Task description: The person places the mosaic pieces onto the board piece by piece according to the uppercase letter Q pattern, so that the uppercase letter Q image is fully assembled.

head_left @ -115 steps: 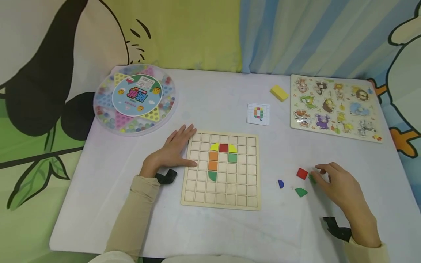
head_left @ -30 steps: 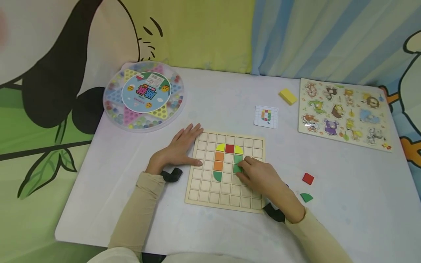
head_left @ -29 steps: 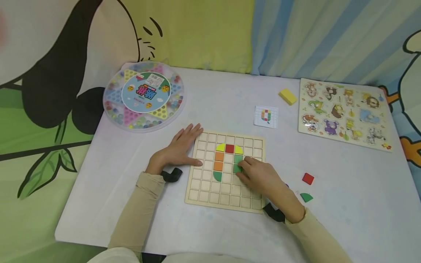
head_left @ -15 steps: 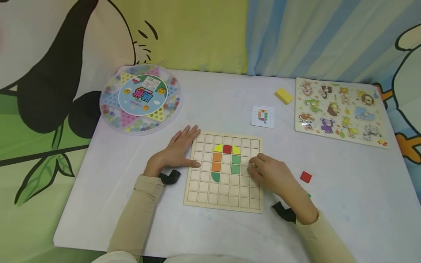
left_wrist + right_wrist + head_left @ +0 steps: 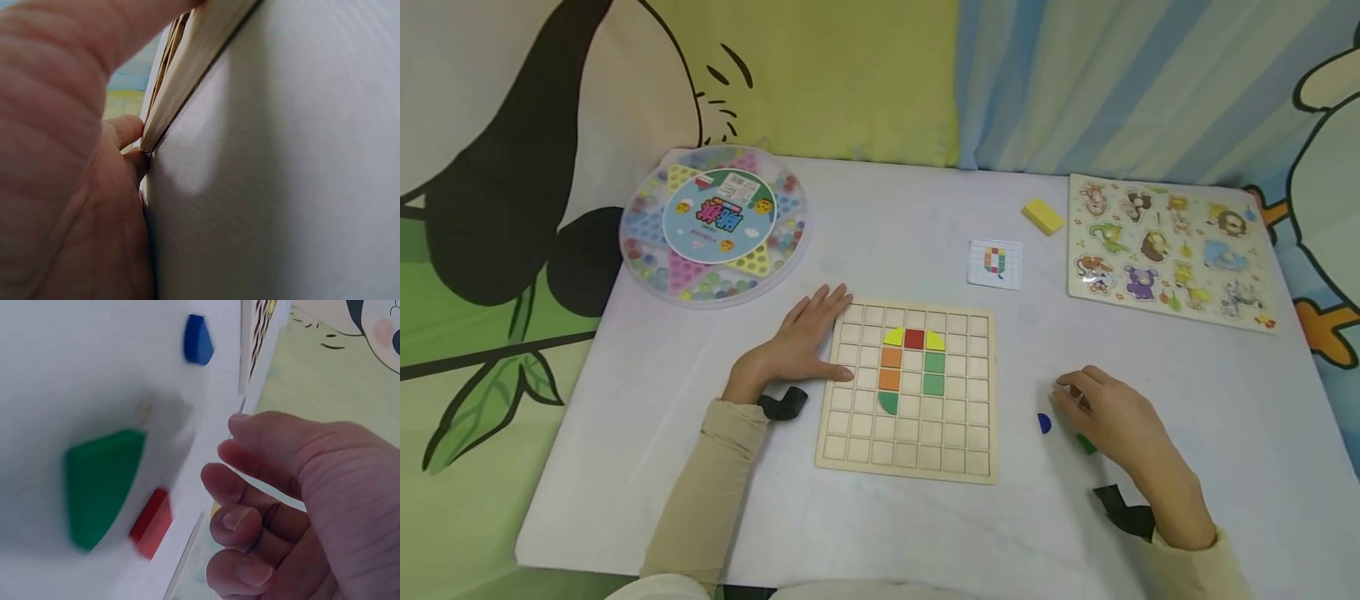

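Note:
The left hand [image 5: 795,346] lies with spread, straight fingers at the left edge of a wooden grid board [image 5: 865,458], thumb on the board. In the board's cells sit a red square [image 5: 914,339], two yellow corner pieces, two orange squares [image 5: 889,379], two green squares [image 5: 934,373] and a green quarter-round piece [image 5: 888,403]. The right hand [image 5: 1112,417] hovers right of the board, fingers loosely curled and holding nothing. Close to it on the table are a loose green quarter-round piece [image 5: 103,487], a red square block [image 5: 152,524] and a blue half-round piece [image 5: 1044,423].
A pattern card [image 5: 995,264] lies behind the board, with a yellow block [image 5: 1042,217] beyond it. At the back right is an animal puzzle board [image 5: 1172,250]. A round marble game box [image 5: 718,217] stands at the back left.
The right hand brought a green piece into the board, below the other green square, and let it go. It then moved right, to the loose pieces. The left hand stayed at the board.

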Demonstrator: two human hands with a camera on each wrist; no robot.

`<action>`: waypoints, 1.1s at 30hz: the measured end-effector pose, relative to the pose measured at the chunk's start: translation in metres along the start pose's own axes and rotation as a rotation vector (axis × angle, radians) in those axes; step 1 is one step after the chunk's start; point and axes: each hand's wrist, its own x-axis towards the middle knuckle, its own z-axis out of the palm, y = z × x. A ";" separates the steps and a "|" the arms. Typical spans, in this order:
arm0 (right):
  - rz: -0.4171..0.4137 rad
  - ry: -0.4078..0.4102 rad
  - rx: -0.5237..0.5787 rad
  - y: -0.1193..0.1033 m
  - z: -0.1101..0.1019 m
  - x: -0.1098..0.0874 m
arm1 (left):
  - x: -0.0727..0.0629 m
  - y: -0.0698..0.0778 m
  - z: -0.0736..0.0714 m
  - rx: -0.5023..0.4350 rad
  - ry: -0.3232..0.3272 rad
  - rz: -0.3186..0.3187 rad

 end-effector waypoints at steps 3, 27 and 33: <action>0.016 -0.020 0.026 0.011 0.000 -0.012 | 0.000 -0.001 0.000 -0.002 0.002 0.008; 0.084 -0.139 0.076 0.024 0.010 -0.034 | 0.001 -0.002 0.000 -0.013 0.005 0.038; 0.139 -0.153 0.073 0.020 0.013 -0.029 | 0.002 -0.003 0.001 -0.007 0.005 0.023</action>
